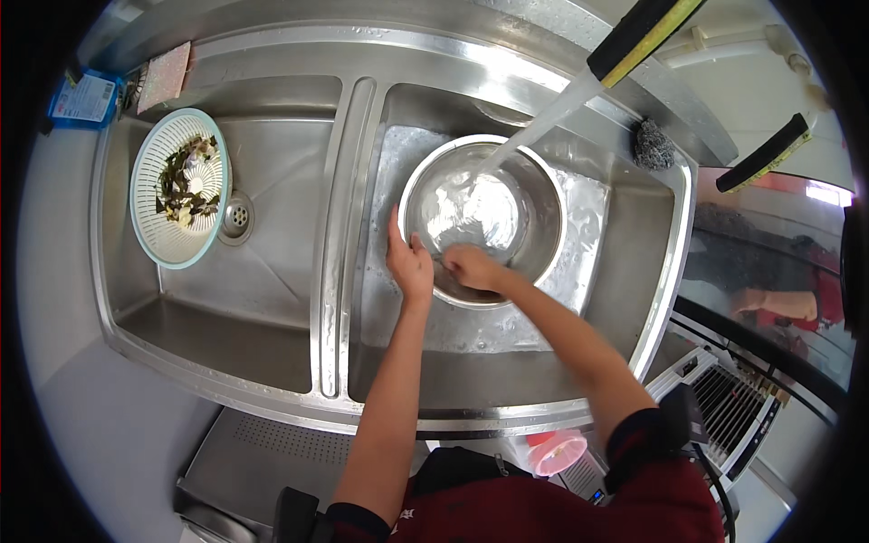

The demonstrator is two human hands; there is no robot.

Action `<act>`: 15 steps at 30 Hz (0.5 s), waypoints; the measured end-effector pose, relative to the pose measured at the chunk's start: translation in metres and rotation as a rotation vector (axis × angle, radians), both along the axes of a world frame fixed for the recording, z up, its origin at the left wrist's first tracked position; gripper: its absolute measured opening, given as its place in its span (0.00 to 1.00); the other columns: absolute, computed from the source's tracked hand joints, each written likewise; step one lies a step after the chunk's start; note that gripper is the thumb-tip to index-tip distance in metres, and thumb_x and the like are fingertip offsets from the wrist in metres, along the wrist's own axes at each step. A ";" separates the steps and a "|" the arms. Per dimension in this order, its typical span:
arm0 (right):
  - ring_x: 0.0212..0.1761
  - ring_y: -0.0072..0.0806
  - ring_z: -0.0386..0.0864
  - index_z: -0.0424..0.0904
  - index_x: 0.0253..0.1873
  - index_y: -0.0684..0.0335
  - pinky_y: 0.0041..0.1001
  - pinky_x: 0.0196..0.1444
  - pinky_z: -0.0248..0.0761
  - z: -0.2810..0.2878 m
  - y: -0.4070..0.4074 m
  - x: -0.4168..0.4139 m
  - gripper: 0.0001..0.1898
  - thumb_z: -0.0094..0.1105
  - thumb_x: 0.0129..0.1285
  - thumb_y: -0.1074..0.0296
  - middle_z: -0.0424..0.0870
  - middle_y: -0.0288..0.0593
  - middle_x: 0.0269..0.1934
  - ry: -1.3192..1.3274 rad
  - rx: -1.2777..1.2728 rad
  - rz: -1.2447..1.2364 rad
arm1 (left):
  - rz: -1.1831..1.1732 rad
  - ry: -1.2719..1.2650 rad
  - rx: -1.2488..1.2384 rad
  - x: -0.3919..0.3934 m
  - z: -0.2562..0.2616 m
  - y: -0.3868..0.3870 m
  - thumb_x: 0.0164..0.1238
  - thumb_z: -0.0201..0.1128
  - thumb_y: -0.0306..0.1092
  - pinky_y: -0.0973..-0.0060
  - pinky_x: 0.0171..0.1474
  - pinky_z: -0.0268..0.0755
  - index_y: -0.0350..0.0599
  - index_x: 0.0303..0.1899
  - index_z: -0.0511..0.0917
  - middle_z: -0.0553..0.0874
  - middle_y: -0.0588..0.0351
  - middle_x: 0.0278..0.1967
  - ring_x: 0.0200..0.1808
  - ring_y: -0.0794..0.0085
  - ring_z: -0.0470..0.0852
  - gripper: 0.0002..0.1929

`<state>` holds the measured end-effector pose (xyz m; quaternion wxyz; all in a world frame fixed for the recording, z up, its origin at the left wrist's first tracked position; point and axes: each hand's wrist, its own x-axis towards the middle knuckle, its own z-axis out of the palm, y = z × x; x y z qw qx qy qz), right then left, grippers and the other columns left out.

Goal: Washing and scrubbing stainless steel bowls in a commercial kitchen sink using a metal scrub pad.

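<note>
A round stainless steel bowl [536, 251] sits in the right basin of a double sink, with water in it. My left hand [411, 265] grips its left rim, fingers along the outer wall and thumb at the edge. Inside the bowl, near its front left wall, is my right hand [475, 268] with curled fingers; whether anything is in them is hidden. A stream of water [526, 132] falls into the bowl from a faucet spout [641, 41] wrapped in black and yellow.
In the left basin [271, 271], a white plastic strainer basket [146, 197] with a pale blue rim leans, holding dark leafy scraps [180, 180]. A steel wool scourer [654, 144] rests at the sink's back right corner. A pink cloth [164, 77] and a blue container [85, 98] stand back left.
</note>
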<state>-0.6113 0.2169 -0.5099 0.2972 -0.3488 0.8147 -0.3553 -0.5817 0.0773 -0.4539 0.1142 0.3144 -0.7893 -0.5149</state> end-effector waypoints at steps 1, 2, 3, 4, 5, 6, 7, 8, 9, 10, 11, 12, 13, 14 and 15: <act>0.28 0.43 0.70 0.67 0.27 0.62 0.36 0.30 0.62 0.001 0.030 0.000 0.06 0.53 0.41 0.74 0.71 0.47 0.23 -0.125 0.060 0.022 | 0.000 0.000 0.004 -0.002 0.005 0.000 0.52 0.48 0.18 0.69 0.51 0.62 0.42 0.57 0.58 0.70 0.40 0.50 0.51 0.51 0.69 0.26; 0.30 0.44 0.70 0.68 0.27 0.62 0.36 0.33 0.63 0.015 0.044 -0.017 0.06 0.52 0.41 0.74 0.72 0.48 0.25 -0.188 0.234 -0.038 | -0.015 0.050 -0.040 -0.001 0.008 -0.003 0.52 0.48 0.18 0.68 0.50 0.62 0.43 0.57 0.58 0.70 0.40 0.50 0.51 0.51 0.69 0.27; 0.33 0.45 0.71 0.69 0.28 0.62 0.36 0.36 0.64 0.027 0.050 -0.045 0.05 0.52 0.42 0.74 0.73 0.49 0.27 -0.243 0.417 -0.102 | -0.034 0.107 -0.076 -0.003 0.010 -0.002 0.52 0.48 0.18 0.68 0.50 0.63 0.44 0.58 0.57 0.70 0.40 0.50 0.51 0.51 0.69 0.27; 0.33 0.45 0.71 0.69 0.28 0.63 0.36 0.36 0.64 0.020 0.053 -0.070 0.05 0.51 0.42 0.75 0.73 0.50 0.27 0.015 0.297 -0.186 | -0.077 0.059 -0.031 -0.005 0.011 0.004 0.52 0.48 0.17 0.67 0.50 0.63 0.45 0.58 0.56 0.70 0.41 0.50 0.50 0.51 0.70 0.28; 0.34 0.45 0.71 0.70 0.29 0.64 0.36 0.36 0.64 0.011 0.057 -0.096 0.05 0.51 0.42 0.76 0.73 0.51 0.27 0.274 0.174 -0.262 | -0.081 0.064 -0.018 -0.010 0.011 0.011 0.52 0.48 0.17 0.67 0.50 0.63 0.45 0.58 0.56 0.70 0.41 0.50 0.50 0.51 0.70 0.28; 0.34 0.45 0.71 0.70 0.29 0.64 0.36 0.36 0.64 0.001 0.043 -0.113 0.05 0.51 0.43 0.76 0.73 0.51 0.27 0.347 0.186 -0.336 | -0.080 0.067 0.044 -0.015 0.012 0.018 0.53 0.48 0.17 0.67 0.50 0.63 0.45 0.58 0.57 0.70 0.41 0.50 0.50 0.51 0.69 0.28; 0.34 0.46 0.71 0.69 0.29 0.65 0.36 0.36 0.64 -0.010 0.018 -0.115 0.05 0.51 0.43 0.76 0.73 0.52 0.27 0.414 0.199 -0.412 | -0.082 0.064 0.106 -0.016 0.012 0.025 0.53 0.48 0.18 0.67 0.50 0.62 0.45 0.58 0.57 0.70 0.41 0.50 0.51 0.51 0.69 0.27; 0.34 0.45 0.71 0.69 0.29 0.65 0.35 0.35 0.64 -0.019 -0.011 -0.098 0.05 0.50 0.43 0.76 0.73 0.52 0.26 0.523 0.155 -0.473 | -0.082 0.058 0.107 -0.018 0.011 0.027 0.53 0.48 0.18 0.67 0.50 0.62 0.45 0.58 0.57 0.70 0.41 0.50 0.51 0.51 0.69 0.27; 0.33 0.45 0.71 0.68 0.29 0.65 0.35 0.34 0.64 -0.023 -0.036 -0.073 0.04 0.49 0.44 0.77 0.72 0.51 0.26 0.624 0.102 -0.531 | -0.067 0.058 0.085 -0.018 0.010 0.024 0.54 0.47 0.19 0.69 0.52 0.61 0.43 0.57 0.58 0.69 0.41 0.52 0.53 0.53 0.68 0.26; 0.32 0.45 0.71 0.68 0.29 0.66 0.34 0.34 0.64 -0.013 -0.055 -0.051 0.05 0.49 0.44 0.77 0.73 0.50 0.25 0.310 -0.010 -0.519 | -0.043 0.049 0.049 -0.014 0.009 0.014 0.55 0.47 0.19 0.71 0.54 0.59 0.42 0.57 0.58 0.67 0.41 0.53 0.54 0.54 0.67 0.25; 0.30 0.45 0.70 0.68 0.29 0.66 0.33 0.33 0.64 0.002 -0.065 -0.033 0.05 0.49 0.44 0.77 0.73 0.49 0.24 0.007 -0.108 -0.501 | -0.036 0.037 0.039 -0.011 0.007 0.008 0.55 0.47 0.19 0.71 0.54 0.59 0.42 0.57 0.58 0.67 0.41 0.53 0.54 0.54 0.67 0.25; 0.30 0.42 0.72 0.68 0.30 0.67 0.32 0.33 0.65 0.006 -0.054 -0.016 0.05 0.49 0.45 0.77 0.73 0.48 0.24 -0.077 -0.100 -0.422 | -0.012 0.056 -0.001 -0.010 0.004 0.006 0.55 0.47 0.20 0.69 0.52 0.61 0.43 0.56 0.59 0.69 0.42 0.52 0.53 0.53 0.68 0.24; 0.30 0.39 0.73 0.68 0.31 0.67 0.31 0.33 0.65 0.006 -0.033 -0.004 0.05 0.49 0.46 0.76 0.74 0.46 0.24 -0.163 -0.090 -0.342 | 0.012 0.072 -0.040 -0.009 0.002 0.006 0.55 0.48 0.20 0.67 0.50 0.63 0.43 0.56 0.60 0.70 0.43 0.50 0.51 0.52 0.70 0.24; 0.27 0.34 0.74 0.69 0.30 0.68 0.29 0.30 0.66 0.002 -0.009 -0.002 0.04 0.49 0.47 0.76 0.75 0.46 0.23 -0.178 -0.093 -0.327 | 0.002 0.062 -0.003 -0.010 0.002 0.008 0.55 0.48 0.20 0.68 0.51 0.62 0.42 0.56 0.60 0.70 0.42 0.50 0.51 0.52 0.69 0.23; 0.24 0.30 0.75 0.69 0.29 0.68 0.27 0.28 0.67 0.001 0.013 -0.004 0.03 0.48 0.48 0.75 0.75 0.45 0.22 -0.196 -0.099 -0.310 | 0.000 0.064 0.004 -0.009 0.003 0.010 0.55 0.48 0.20 0.68 0.51 0.62 0.42 0.56 0.60 0.70 0.42 0.50 0.51 0.52 0.69 0.23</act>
